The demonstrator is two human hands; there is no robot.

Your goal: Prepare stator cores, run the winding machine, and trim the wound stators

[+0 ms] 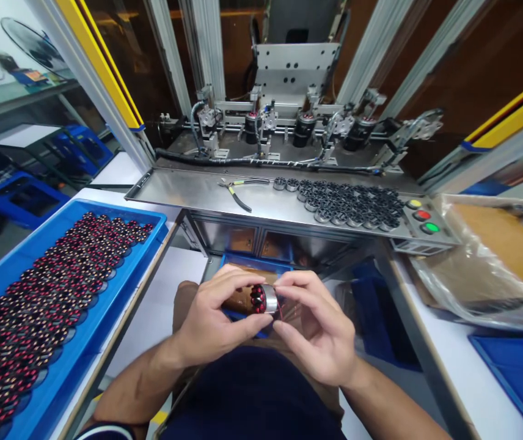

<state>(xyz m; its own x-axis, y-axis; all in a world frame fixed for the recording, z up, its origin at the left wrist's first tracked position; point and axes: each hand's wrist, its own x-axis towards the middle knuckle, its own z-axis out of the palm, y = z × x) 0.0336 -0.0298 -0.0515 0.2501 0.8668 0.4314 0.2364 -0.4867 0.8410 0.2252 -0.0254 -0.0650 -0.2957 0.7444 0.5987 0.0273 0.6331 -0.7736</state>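
Observation:
Both of my hands hold one small wound motor stator (263, 299), a silver ring with red copper coils, in front of my lap. My left hand (213, 321) grips it from the left with thumb below and fingers curled over it. My right hand (319, 327) pinches its right side, where thin red wire ends stick out. Whether the right fingers hold the wire or the ring itself I cannot tell.
A blue tray (149, 244) at the left holds several rows of wound stators. On the steel shelf (183, 192) ahead lie pliers (236, 192), a heap of bare black stators (353, 201) and yellow, red and green buttons (421, 215). A plastic-lined box (495, 256) sits right.

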